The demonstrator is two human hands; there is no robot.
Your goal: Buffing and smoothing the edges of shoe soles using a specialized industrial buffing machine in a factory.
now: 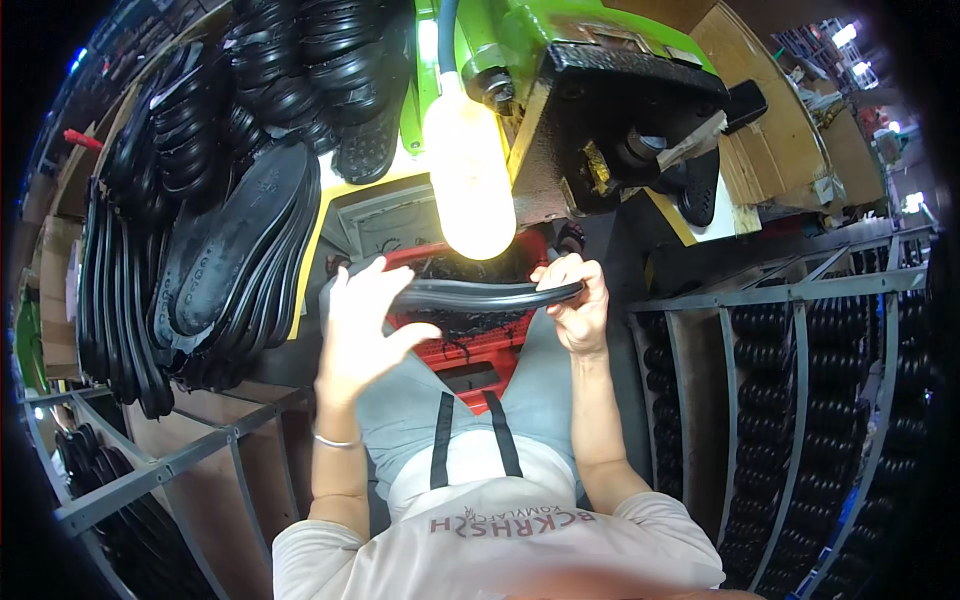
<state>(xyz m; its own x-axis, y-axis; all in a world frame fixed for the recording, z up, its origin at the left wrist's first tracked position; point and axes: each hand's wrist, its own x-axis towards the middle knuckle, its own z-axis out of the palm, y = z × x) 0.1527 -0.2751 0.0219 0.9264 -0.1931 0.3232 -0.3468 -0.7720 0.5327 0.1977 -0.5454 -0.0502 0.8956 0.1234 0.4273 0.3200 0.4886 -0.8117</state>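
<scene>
The black shoe sole (490, 296) lies edge-on between 2 hands, long axis from 9 to 3 o'clock, below the lamp (468, 170). The left hand (362, 330) cradles its 9 o'clock end with loosely curled fingers; the right hand (578, 300) clenches the 3 o'clock end.

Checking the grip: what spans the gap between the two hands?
In the head view, a black shoe sole bridges it edge-on, left hand at one end, right hand at the other, above a red crate.

Brown cardboard boxes (60, 290) far left
</scene>
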